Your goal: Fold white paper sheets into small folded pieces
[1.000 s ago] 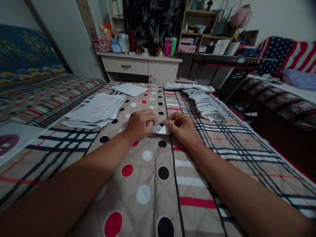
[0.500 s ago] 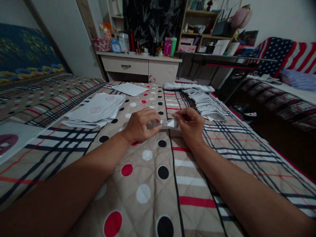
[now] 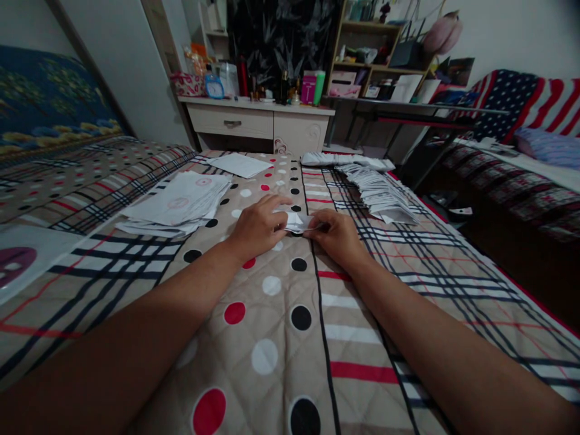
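A small folded white paper (image 3: 298, 222) lies low over the bedspread between my two hands. My left hand (image 3: 261, 223) is curled round its left end, with the thumb underneath or in front and the fingers bent over the top. With thumb and fingertips pressed together, my right hand (image 3: 335, 235) pinches the right end. To the left is a loose pile of flat white printed sheets (image 3: 176, 199) with round reddish marks. Beyond my right hand, many folded white papers (image 3: 378, 190) lean in a row.
A single sheet (image 3: 239, 164) and a long white bundle (image 3: 347, 159) lie at the far end of the patterned bedspread (image 3: 272, 314). A plastic bag (image 3: 34, 257) is at the left edge. Behind stands a cabinet (image 3: 254, 124) crowded with bottles; the bed's right edge drops to a dark floor.
The paper now lies flatter and a little to the left. My right hand has moved left and down along it, and my left hand's fingers have shifted over its end.
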